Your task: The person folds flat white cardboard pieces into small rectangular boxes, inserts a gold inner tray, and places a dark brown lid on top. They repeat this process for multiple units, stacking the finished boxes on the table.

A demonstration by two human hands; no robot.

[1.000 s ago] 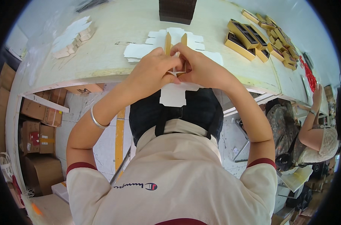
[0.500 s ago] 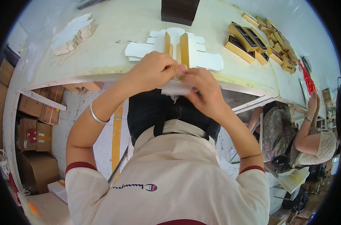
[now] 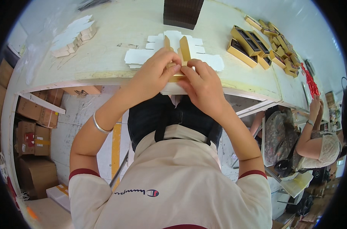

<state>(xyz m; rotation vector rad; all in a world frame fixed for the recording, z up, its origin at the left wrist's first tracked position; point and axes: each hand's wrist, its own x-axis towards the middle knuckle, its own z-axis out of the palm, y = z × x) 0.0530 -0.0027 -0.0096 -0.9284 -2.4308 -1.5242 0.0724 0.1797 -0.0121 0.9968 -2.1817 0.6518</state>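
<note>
A part-folded gold cardboard box (image 3: 185, 48) lies at the table's front edge, with two gold side walls standing up. Under and around it spread flat white box blanks (image 3: 137, 57) with notched tabs. My left hand (image 3: 161, 68) pinches the near end of the gold box from the left, fingers bent. Across from it, my right hand (image 3: 204, 84) grips the same end, with its fingers on top and thumb lower down. The fingertips of both hands almost meet there and cover part of the fold.
A dark brown block-like stack (image 3: 183, 14) stands beyond the blanks. More white blanks (image 3: 74, 36) lie at the left. Gold boxes with dark insides (image 3: 244, 40) are heaped at the right. A co-worker's hands (image 3: 315, 106) are near red ribbon-like material (image 3: 310, 80).
The white end flap that hung toward me has moved up, and a gold strip now shows between my hands. My right hand has shifted slightly and is less blurred.
</note>
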